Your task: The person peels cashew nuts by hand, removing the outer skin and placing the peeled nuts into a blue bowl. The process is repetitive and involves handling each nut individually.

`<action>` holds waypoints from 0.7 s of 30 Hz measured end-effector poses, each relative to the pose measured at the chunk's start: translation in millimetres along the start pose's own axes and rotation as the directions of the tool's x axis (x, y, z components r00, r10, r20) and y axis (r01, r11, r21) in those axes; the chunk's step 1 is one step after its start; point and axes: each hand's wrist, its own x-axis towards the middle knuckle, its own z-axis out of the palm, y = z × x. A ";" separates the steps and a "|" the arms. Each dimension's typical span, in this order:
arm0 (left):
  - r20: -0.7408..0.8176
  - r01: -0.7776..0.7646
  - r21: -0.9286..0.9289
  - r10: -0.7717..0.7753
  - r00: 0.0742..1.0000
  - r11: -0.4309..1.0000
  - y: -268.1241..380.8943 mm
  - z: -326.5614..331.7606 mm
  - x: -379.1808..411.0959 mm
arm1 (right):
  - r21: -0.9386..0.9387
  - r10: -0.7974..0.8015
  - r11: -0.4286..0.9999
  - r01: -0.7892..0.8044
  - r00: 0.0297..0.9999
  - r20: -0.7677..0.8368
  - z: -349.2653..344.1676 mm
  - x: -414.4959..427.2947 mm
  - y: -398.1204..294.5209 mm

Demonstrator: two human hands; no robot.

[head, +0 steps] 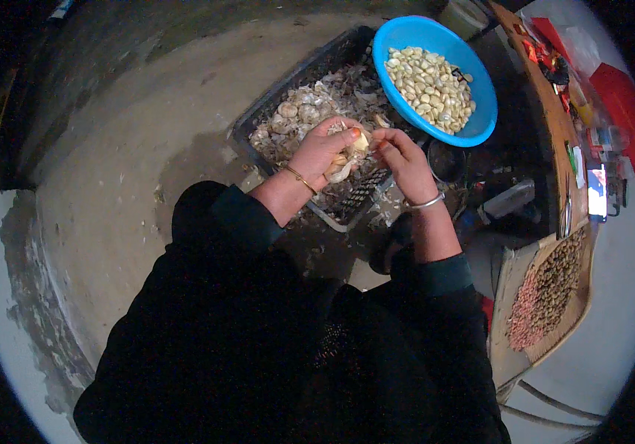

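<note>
My left hand (pixel 325 147) holds a partly peeled garlic bulb (pixel 342 167), its loose cloves and papery skin showing below the palm. A bare pale garlic clove (pixel 360 142) sticks up by my left thumb. The bent fingers of my right hand (pixel 404 158) pinch at the skin beside that clove. Both hands are over a black plastic crate (pixel 246 117) filled with whole garlic bulbs (pixel 288 110) and shed skins (pixel 362 100). To the upper right, a blue plastic basin (pixel 483 72) holds many peeled cloves (pixel 428 91).
On the right stands a wooden table (pixel 539 72) with scissors (pixel 566 213), a lit phone (pixel 596 191) and a plastic bottle (pixel 606 139). Below it, a woven tray (pixel 542 349) bears peanuts (pixel 524 311) and brownish nuts or seeds (pixel 559 277). Concrete floor (pixel 112 166) spreads to the left.
</note>
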 end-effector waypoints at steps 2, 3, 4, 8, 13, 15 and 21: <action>0.002 -0.076 -0.029 0.076 0.997 0.997 -7.0 -0.5 2.7 | -0.127 -0.034 0.991 0.037 0.999 0.026 8.1 -1.9 6.1; 0.005 -0.110 -0.042 0.111 0.994 0.993 -7.9 1.7 1.9 | -0.189 -0.049 0.981 0.055 0.998 0.037 12.2 -2.8 10.0; -0.003 -0.087 -0.077 0.087 0.996 0.993 -6.9 2.2 1.4 | -0.229 -0.071 0.971 0.070 0.997 0.006 15.2 -2.9 12.3; -0.015 -0.033 -0.183 0.031 0.999 0.983 -1.6 -1.2 0.3 | -0.061 -0.065 0.996 0.070 0.994 0.091 11.7 -2.3 5.7; -0.018 -0.060 -0.108 0.058 0.998 0.992 0.8 -1.2 1.7 | 0.274 0.000 0.961 -0.048 0.985 0.174 8.8 1.3 8.2; -0.021 -0.066 -0.035 0.065 0.998 0.997 -0.6 -3.6 4.1 | 0.315 0.025 0.946 -0.071 0.989 0.147 13.6 -3.2 1.9; -0.039 -0.065 -0.059 0.063 0.997 0.996 7.5 2.8 -0.4 | 0.638 0.054 0.739 -0.217 0.963 0.264 10.6 1.8 8.3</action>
